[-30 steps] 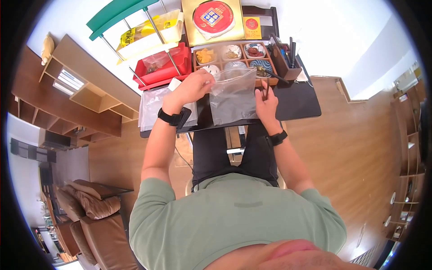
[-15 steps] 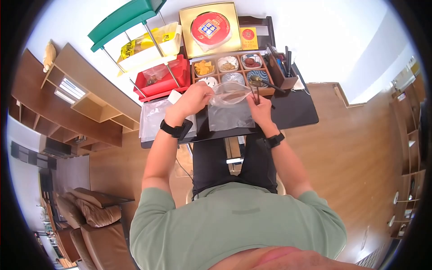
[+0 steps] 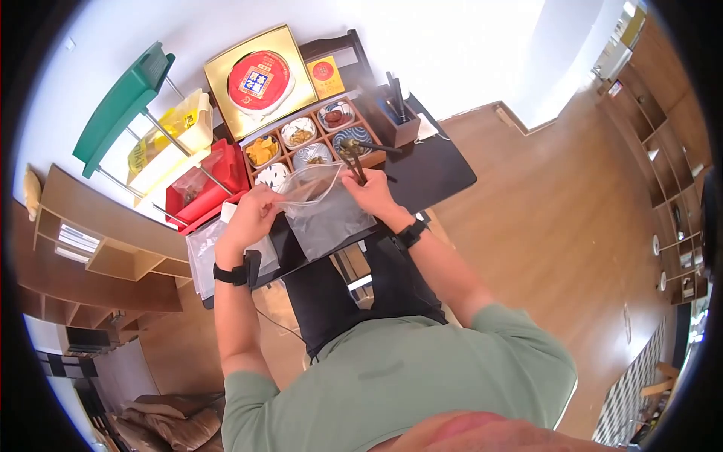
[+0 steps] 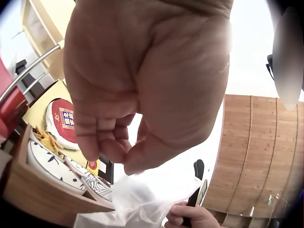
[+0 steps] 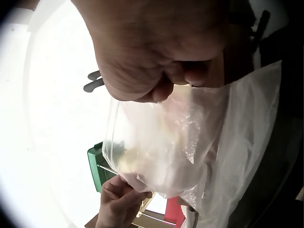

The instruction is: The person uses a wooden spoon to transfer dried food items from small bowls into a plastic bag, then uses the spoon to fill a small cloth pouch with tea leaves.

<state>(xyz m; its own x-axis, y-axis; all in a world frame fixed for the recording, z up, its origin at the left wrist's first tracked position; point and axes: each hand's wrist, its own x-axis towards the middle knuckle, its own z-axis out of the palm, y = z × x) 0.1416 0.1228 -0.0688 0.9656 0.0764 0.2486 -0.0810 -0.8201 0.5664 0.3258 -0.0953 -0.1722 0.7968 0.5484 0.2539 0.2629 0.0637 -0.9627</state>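
Note:
A clear plastic zip bag (image 3: 324,222) spans both hands over the front of the table, its mouth spread apart. My left hand (image 3: 254,215) pinches the left side of the mouth between thumb and fingers, as the left wrist view (image 4: 137,147) also shows. On the opposite side, my right hand (image 3: 373,197) grips the bag's rim along with dark tongs (image 3: 354,162), whose arms point up beside the bowls. Inside the bag no contents show. More flat clear bags (image 3: 202,260) lie at the left, partly under my left forearm.
Behind the bag, a wooden divided tray (image 3: 282,157) holds several small bowls of dried pieces. A gold box (image 3: 220,75) with a red round package stands behind. A red bin (image 3: 230,169) and rack (image 3: 113,113) are at left, a pen holder (image 3: 403,134) at right.
The bag's mouth has been spread wider, and my right hand has come up to its right rim with the tongs. The head view has turned, so the table appears tilted and shifted left.

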